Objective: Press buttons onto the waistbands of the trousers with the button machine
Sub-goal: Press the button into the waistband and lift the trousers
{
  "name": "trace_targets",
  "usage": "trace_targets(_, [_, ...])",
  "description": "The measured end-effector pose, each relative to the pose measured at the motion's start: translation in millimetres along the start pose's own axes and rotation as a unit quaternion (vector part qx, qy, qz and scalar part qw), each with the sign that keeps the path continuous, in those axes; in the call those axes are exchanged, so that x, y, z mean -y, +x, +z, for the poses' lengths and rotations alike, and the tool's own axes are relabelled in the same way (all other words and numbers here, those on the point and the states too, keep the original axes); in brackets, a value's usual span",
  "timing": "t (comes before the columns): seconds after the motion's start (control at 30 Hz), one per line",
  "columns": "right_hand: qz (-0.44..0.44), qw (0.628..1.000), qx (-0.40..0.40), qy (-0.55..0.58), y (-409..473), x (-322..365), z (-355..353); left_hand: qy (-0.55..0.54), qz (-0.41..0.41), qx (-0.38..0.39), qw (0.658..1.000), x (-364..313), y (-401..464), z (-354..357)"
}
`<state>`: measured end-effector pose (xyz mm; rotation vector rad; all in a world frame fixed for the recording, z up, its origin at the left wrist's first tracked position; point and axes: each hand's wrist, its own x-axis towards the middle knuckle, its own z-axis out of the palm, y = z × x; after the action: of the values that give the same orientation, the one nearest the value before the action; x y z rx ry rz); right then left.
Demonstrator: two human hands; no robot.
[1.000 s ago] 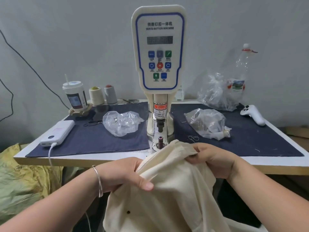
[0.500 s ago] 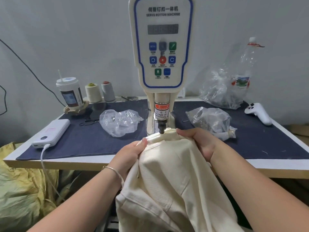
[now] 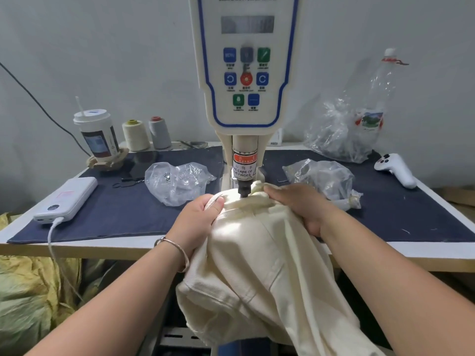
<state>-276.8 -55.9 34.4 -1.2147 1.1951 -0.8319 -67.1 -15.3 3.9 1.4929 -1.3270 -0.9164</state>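
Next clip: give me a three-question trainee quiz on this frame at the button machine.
1. True or false: the cream trousers lie under the machine's punch.
2. Which hand wears a bracelet? A. left hand B. right hand
3. Fill in: the white power bank lies on the table's ____ side.

Key: 1 true; 2 A; 3 left.
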Motion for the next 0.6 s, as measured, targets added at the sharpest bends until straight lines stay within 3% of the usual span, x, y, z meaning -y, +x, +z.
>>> trace_targets(0.1, [-0.01,0.997,-0.054,-0.062,5.8,-8.9,3.3,0.036,-0.03,0.008,0.999,7.6,-0.6,4.7])
trace_targets(0.33, [-0.024,0.992,-0.092,-0.083,15.3,-10.5,10.7,0.079,-0.023,-0.014,0.997,8.2,9.4,3.0])
trace_targets(0.5, [0.014,0.999,-0.038,-0.026,21.0,-1.1,6.7,0.073,-0.039,-0.037,0.996,6.2,23.9,-2.2])
trace_targets(0.6, [-0.017,0.995,-0.063,-0.076,25.5,-1.5,8.1,0.062,-0.075,-0.022,0.995,8.7,31.0,-1.2])
